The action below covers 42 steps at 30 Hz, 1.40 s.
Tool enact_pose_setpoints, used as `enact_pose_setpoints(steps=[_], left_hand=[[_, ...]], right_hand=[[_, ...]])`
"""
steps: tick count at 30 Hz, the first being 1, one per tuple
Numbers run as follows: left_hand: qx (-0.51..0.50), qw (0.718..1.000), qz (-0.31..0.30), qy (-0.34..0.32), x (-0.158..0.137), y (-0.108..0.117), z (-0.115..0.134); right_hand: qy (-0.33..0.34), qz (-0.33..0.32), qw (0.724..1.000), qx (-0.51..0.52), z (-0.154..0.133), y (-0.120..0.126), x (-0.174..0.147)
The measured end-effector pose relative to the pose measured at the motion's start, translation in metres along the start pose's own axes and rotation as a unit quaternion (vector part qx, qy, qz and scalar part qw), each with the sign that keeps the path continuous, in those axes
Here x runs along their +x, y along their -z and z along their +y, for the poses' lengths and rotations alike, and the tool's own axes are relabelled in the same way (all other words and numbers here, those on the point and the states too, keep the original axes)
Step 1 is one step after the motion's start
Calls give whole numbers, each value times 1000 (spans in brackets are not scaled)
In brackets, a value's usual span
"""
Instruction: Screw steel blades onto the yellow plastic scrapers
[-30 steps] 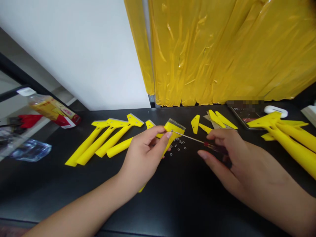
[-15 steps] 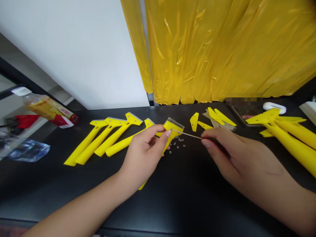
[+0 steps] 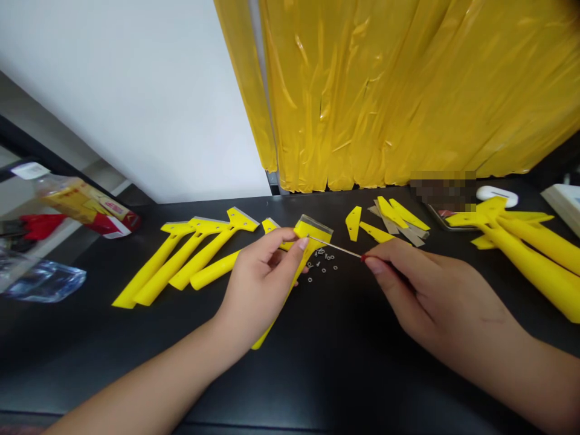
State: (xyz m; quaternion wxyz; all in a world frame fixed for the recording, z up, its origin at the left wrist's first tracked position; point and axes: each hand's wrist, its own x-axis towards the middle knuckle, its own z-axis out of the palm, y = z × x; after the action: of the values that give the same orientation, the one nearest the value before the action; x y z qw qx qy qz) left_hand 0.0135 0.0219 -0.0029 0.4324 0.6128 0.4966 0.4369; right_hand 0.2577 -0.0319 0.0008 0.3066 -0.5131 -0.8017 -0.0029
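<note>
Right grip (image 3: 437, 296) partly hides screwdriver (image 3: 336, 247); left grip (image 3: 260, 275) covers middle of scraper (image 3: 312, 230).

Left: white-capped, yellow-and-red-labelled plastic bottle (image 3: 86, 205)
Backdrop: wrinkled yellow plastic sheeting (image 3: 362, 96) (glossy in streaks), smooth white panel (image 3: 149, 96)
Right rear: small rounded white case (image 3: 497, 195)

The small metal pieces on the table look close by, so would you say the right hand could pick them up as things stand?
Probably not easily: the right hand grips the screwdriver, so its fingers look occupied. Otherwise, the way across the table to the metal pieces seems free.
</note>
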Motion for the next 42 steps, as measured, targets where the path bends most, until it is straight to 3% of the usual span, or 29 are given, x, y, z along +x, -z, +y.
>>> enact_pose_setpoints(steps=[3, 7, 11, 15, 19, 24, 28, 35, 37, 38, 42], left_hand=[[-1, 1000, 6, 2, 0, 0, 0], [-12, 1000, 4, 9, 0, -1, -2], [-13, 1000, 6, 5, 1, -1, -2], [-23, 1000, 9, 5, 0, -2, 0], [-37, 999, 11, -2, 0, -2, 1], [-28, 999, 7, -45, -1, -2, 0], [-23, 998, 3, -64, -2, -2, -1], [0, 994, 11, -105, -4, -1, -3], [27, 991, 14, -133, -5, -1, -2], [42, 989, 10, -141, -6, 0, -1], [95, 986, 1, -135, -7, 2, 7]], right_hand=[[-14, 18, 1000, 5, 1, -1, 1], [-2, -7, 1000, 8, 2, -2, 2], [-15, 22, 1000, 10, 3, -3, 2], [3, -12, 1000, 16, 3, -3, 3], [-7, 11, 1000, 18, 4, -4, 3], [11, -19, 1000, 7, 3, -2, 3], [-33, -68, 991, 111, 1, 1, 7], [-51, -71, 990, 115, 2, -4, 5], [-110, -101, 970, 191, -1, -2, 6], [-153, -123, 947, 252, -3, -1, 7], [-292, -195, 784, 512, -5, -1, 12]])
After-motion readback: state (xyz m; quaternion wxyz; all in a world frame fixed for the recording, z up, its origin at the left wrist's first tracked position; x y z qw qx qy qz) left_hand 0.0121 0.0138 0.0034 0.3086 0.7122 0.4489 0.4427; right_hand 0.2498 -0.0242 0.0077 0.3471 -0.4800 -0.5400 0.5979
